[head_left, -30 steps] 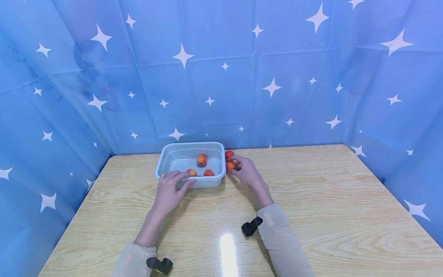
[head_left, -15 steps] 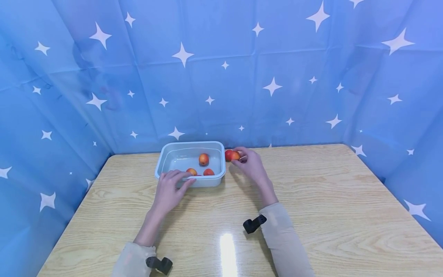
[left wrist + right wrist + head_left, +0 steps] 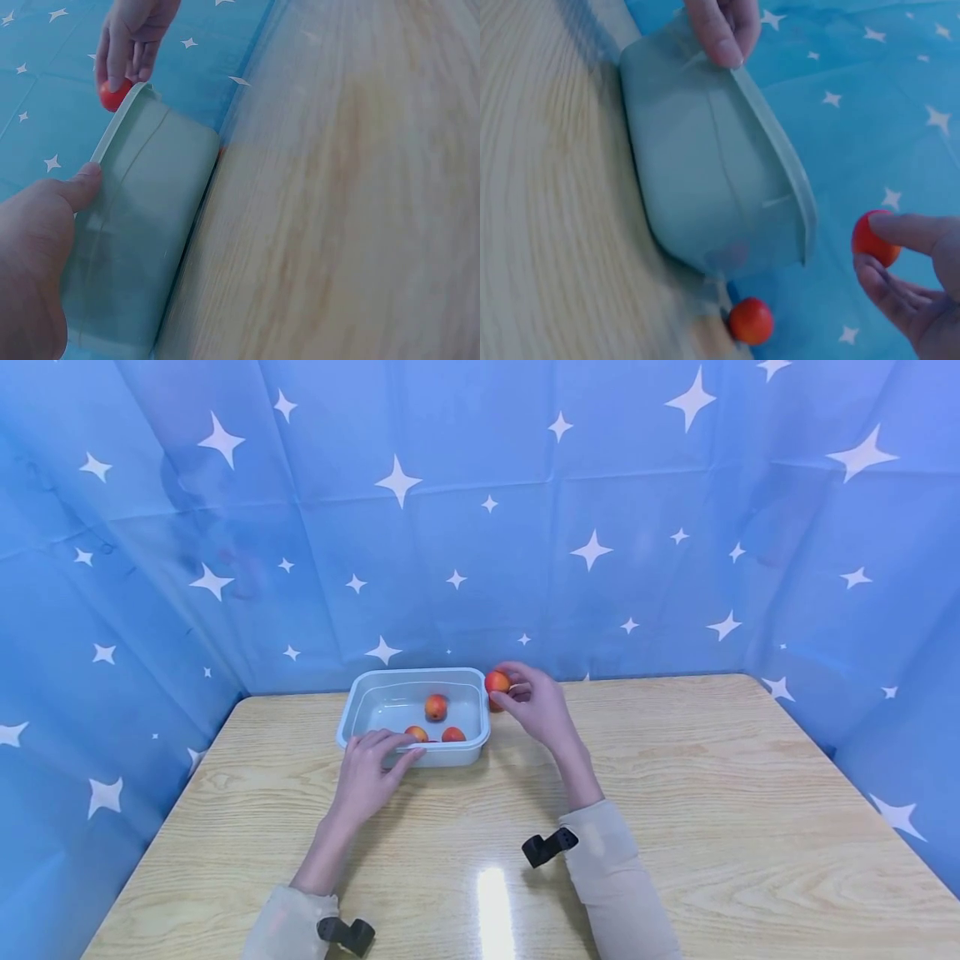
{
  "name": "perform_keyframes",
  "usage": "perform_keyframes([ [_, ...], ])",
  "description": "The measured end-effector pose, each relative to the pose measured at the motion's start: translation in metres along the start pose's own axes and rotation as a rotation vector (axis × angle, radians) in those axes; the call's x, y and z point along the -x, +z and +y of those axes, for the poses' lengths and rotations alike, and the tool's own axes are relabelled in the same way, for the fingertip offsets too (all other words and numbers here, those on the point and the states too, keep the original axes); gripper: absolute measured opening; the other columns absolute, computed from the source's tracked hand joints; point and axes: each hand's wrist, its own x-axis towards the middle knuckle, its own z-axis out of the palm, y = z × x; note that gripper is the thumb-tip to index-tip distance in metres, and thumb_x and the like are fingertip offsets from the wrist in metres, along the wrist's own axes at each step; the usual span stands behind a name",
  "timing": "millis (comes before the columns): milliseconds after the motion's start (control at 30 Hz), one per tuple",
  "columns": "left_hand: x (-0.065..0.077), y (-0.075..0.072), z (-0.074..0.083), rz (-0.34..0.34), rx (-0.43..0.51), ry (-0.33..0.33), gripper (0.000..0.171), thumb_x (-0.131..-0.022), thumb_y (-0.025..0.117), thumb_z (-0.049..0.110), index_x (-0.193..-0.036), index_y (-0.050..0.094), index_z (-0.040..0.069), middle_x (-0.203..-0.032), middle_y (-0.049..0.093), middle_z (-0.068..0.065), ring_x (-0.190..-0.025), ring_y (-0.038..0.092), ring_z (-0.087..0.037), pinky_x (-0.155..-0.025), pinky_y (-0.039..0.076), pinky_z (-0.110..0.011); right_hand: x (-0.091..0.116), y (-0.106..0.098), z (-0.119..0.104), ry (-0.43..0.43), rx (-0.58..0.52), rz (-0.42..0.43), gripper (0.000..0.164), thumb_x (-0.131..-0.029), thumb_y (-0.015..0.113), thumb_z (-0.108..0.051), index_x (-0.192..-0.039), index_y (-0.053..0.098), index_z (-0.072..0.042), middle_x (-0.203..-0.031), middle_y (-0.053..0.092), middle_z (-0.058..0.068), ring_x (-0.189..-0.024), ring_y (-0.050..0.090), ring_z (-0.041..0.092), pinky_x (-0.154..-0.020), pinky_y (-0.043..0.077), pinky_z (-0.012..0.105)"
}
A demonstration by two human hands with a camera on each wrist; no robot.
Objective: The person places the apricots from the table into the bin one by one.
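Observation:
My right hand (image 3: 543, 706) pinches a small round red-orange fruit (image 3: 497, 682), apple-like, between thumb and fingers. It is raised beside the right rim of a pale blue-green plastic tub (image 3: 442, 760). In the right wrist view the held fruit (image 3: 873, 241) is apart from the tub wall. Another red fruit (image 3: 751, 321) lies on the table by the tub's right end, mostly hidden below the right hand in the head view. My left hand (image 3: 367, 772) grips the tub's front rim, its thumb (image 3: 84, 184) outside. Inside the tub lie several such fruits, one (image 3: 436, 707) towards the back.
The tub stands near the far edge of a light wooden table (image 3: 712, 810). A blue curtain (image 3: 487, 568) with white stars hangs right behind that edge and along both sides. A black camera mount (image 3: 550, 847) sits on the right wrist, another (image 3: 346, 935) on the left.
My right hand has gone from low beside the tub to farther back and up, lifting one fruit from the table to rim height. The left hand has stayed on the front rim.

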Motion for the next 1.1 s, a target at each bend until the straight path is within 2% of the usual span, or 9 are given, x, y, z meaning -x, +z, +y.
perform_keyframes([
  [200,0.0,0.001,0.0,-0.006,-0.002,-0.013,0.027,-0.09,0.079,0.029,-0.108,0.077,0.01,-0.099,0.074,-0.005,-0.102,0.065,-0.027,-0.09,0.037,-0.044,-0.001,0.004,-0.011,-0.018,-0.003,0.015,0.038,-0.089,0.079,-0.01,-0.125,0.067,-0.005,-0.111,0.069,0.015,-0.09,0.07,0.028,-0.082,0.057,0.038],
  [467,-0.001,0.001,0.002,-0.013,-0.006,-0.018,0.027,-0.09,0.078,0.029,-0.108,0.077,0.009,-0.099,0.074,-0.005,-0.101,0.065,-0.027,-0.09,0.037,-0.044,-0.004,0.015,-0.017,-0.084,-0.047,-0.014,0.037,-0.09,0.078,-0.009,-0.125,0.067,-0.005,-0.111,0.07,0.014,-0.089,0.07,0.027,-0.082,0.056,0.039],
  [700,-0.003,0.0,0.002,-0.012,-0.013,-0.008,0.026,-0.09,0.078,0.028,-0.108,0.077,0.009,-0.099,0.074,-0.005,-0.1,0.065,-0.027,-0.089,0.038,-0.045,-0.004,0.027,-0.021,-0.112,-0.026,-0.082,0.038,-0.091,0.077,-0.013,-0.127,0.067,-0.008,-0.114,0.068,0.012,-0.089,0.07,0.024,-0.081,0.057,0.036],
  [1100,0.0,-0.001,0.001,-0.017,-0.017,0.001,0.027,-0.091,0.078,0.029,-0.109,0.077,0.009,-0.101,0.074,-0.006,-0.102,0.065,-0.028,-0.089,0.037,-0.045,0.0,0.053,-0.021,-0.101,0.051,-0.222,0.043,-0.091,0.077,-0.01,-0.132,0.065,-0.008,-0.119,0.067,0.011,-0.089,0.068,0.021,-0.08,0.056,0.03],
])
